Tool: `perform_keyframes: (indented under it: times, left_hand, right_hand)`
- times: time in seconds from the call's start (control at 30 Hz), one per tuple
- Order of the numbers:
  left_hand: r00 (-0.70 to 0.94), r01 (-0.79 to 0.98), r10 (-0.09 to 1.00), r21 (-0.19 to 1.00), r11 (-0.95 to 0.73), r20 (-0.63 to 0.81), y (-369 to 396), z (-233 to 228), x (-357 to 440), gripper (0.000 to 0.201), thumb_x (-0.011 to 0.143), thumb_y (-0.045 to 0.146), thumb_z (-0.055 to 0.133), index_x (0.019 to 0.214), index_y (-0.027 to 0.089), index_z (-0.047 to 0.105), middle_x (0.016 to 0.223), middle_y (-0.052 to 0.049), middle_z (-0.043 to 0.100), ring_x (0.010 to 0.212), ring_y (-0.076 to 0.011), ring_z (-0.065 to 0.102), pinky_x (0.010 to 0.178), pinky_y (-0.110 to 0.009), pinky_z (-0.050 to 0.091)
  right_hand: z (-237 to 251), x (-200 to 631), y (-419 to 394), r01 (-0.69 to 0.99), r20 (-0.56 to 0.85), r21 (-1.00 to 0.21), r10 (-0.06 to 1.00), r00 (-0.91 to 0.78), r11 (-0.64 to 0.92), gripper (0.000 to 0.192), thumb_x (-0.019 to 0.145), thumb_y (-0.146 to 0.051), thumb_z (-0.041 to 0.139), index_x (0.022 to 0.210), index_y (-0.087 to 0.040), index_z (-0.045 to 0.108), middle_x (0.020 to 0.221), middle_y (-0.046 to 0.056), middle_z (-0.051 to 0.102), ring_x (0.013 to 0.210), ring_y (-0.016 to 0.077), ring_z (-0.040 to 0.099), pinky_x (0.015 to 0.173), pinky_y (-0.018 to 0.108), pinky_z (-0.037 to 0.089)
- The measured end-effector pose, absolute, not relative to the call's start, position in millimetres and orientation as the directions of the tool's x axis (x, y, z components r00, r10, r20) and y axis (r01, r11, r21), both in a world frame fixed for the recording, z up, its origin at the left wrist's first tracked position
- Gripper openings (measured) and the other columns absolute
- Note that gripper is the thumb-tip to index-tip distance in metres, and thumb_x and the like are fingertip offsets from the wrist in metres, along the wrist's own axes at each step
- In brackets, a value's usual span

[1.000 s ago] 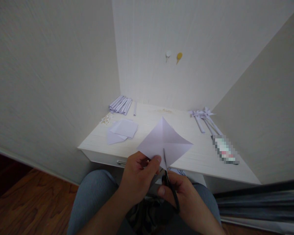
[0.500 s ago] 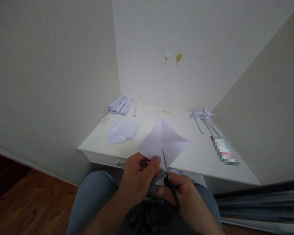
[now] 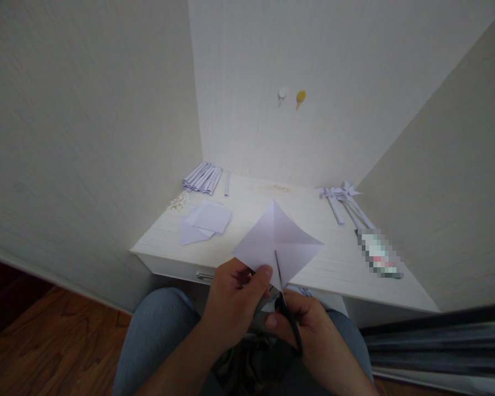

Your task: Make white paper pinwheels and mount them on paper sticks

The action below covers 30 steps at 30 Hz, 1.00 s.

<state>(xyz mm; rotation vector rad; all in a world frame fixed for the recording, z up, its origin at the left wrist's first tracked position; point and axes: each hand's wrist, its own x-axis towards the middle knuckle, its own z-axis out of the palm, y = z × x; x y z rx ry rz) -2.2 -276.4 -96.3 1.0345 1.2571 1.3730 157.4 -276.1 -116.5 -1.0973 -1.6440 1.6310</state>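
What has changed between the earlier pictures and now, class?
Very little. The paper dipped slightly left half a second ago and is back up; the scissors remain in the cut at its lower corner. The left hand still pinches the paper, the right hand still grips the scissors. The desk items have not moved.

Set in a corner between two walls: counter [image 3: 247,242]. At its far left, against the back wall: bundle of rolled paper strips [image 3: 203,177], with a single strip [image 3: 227,183] just to its right. Nearer, along the left edge: scatter of small bits [image 3: 179,202], and right of those a stack of flat sheets [image 3: 206,220]. At the far right: paper pinwheels [image 3: 343,199], stems pointing toward the near right. On the back wall above: two hooks [image 3: 291,96] side by side. Held before the near edge, above the lap: folded sheet [image 3: 278,242], left hand [image 3: 237,302] at its lower left corner, right hand [image 3: 309,330] lower and right with scissors [image 3: 286,308], blade up into the sheet's bottom edge.
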Motion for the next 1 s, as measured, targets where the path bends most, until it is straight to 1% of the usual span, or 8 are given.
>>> perform_keyframes:
  times: [0.2, 0.4, 0.63, 0.8, 0.87, 0.93, 0.97, 1.0]
  left_hand:
    - [-0.177, -0.107, 0.984, 0.994, -0.002, -0.017, -275, -94, -2, 0.024, 0.079, 0.034, 0.069, 0.062, 0.018, 0.064, 0.052, 0.001, 0.061, 0.049, -0.0129, 0.056, 0.049, -0.023, 0.043]
    - [-0.168, -0.121, 0.986, 0.993, -0.001, -0.020, -276, -97, -2, 0.023, 0.079, 0.035, 0.069, 0.065, 0.018, 0.065, 0.053, 0.001, 0.062, 0.050, -0.0131, 0.056, 0.049, -0.023, 0.044]
    - [-0.163, -0.090, 0.987, 0.996, -0.007, -0.007, -273, -98, -6, 0.027, 0.080, 0.037, 0.068, 0.062, 0.018, 0.062, 0.051, 0.002, 0.058, 0.048, -0.0117, 0.050, 0.047, -0.022, 0.039]
    - [-0.247, -0.051, 0.968, 0.997, -0.060, 0.046, -263, -95, -26, 0.023, 0.076, 0.033, 0.067, 0.059, 0.018, 0.062, 0.048, 0.004, 0.053, 0.048, -0.0115, 0.046, 0.048, -0.023, 0.037]
    - [-0.235, -0.037, 0.970, 0.997, -0.069, 0.059, -259, -93, -36, 0.020, 0.074, 0.030, 0.065, 0.057, 0.019, 0.062, 0.048, 0.004, 0.051, 0.047, -0.0114, 0.044, 0.049, -0.024, 0.036]
    - [-0.157, -0.022, 0.986, 0.998, -0.066, 0.062, -257, -91, -46, 0.016, 0.071, 0.027, 0.063, 0.058, 0.018, 0.063, 0.052, 0.003, 0.056, 0.052, -0.0131, 0.049, 0.052, -0.024, 0.039]
    - [-0.102, -0.008, 0.993, 0.998, -0.061, 0.059, -256, -90, -49, 0.014, 0.070, 0.026, 0.062, 0.059, 0.018, 0.064, 0.055, 0.002, 0.059, 0.055, -0.0142, 0.051, 0.054, -0.025, 0.041]
    - [-0.039, 0.010, 0.998, 0.999, -0.052, 0.052, -257, -89, -52, 0.013, 0.070, 0.025, 0.061, 0.060, 0.018, 0.065, 0.058, 0.001, 0.061, 0.057, -0.0152, 0.053, 0.056, -0.025, 0.041]
  right_hand:
    - [-115, 157, -275, 0.155, -0.141, -0.985, 0.857, -0.495, -0.072, 0.036, 0.082, -0.050, 0.076, 0.072, -0.017, 0.066, 0.075, 0.000, 0.055, 0.071, 0.0165, 0.046, 0.066, 0.028, 0.038]
    - [-117, 158, -275, 0.178, -0.151, -0.982, 0.851, -0.504, -0.069, 0.041, 0.083, -0.056, 0.074, 0.075, -0.016, 0.066, 0.075, 0.000, 0.053, 0.069, 0.0152, 0.042, 0.063, 0.027, 0.035]
    - [-118, 157, -280, 0.047, -0.174, -0.982, 0.771, -0.613, -0.184, 0.042, 0.079, -0.056, 0.079, 0.085, -0.016, 0.068, 0.078, 0.000, 0.056, 0.072, 0.0157, 0.047, 0.066, 0.027, 0.037]
    - [-123, 168, -291, 0.176, -0.300, -0.953, 0.675, -0.674, -0.247, 0.044, 0.073, -0.055, 0.084, 0.072, -0.017, 0.061, 0.070, -0.003, 0.049, 0.065, 0.0127, 0.040, 0.056, 0.024, 0.032]
    - [-123, 177, -292, 0.203, -0.307, -0.951, 0.659, -0.686, -0.232, 0.045, 0.073, -0.056, 0.083, 0.070, -0.018, 0.060, 0.067, -0.003, 0.048, 0.063, 0.0126, 0.039, 0.054, 0.024, 0.031]
    - [-119, 185, -287, 0.182, -0.239, -0.970, 0.763, -0.601, -0.161, 0.046, 0.074, -0.060, 0.080, 0.067, -0.018, 0.061, 0.064, -0.002, 0.049, 0.061, 0.0130, 0.039, 0.054, 0.025, 0.032]
    - [-116, 188, -282, 0.177, -0.182, -0.978, 0.850, -0.494, -0.107, 0.047, 0.075, -0.060, 0.079, 0.065, -0.018, 0.062, 0.061, -0.002, 0.048, 0.059, 0.0131, 0.039, 0.053, 0.025, 0.033]
    - [-113, 189, -277, 0.171, -0.109, -0.984, 0.940, -0.325, -0.055, 0.044, 0.076, -0.060, 0.079, 0.067, -0.018, 0.065, 0.061, -0.001, 0.049, 0.059, 0.0136, 0.040, 0.054, 0.026, 0.034]
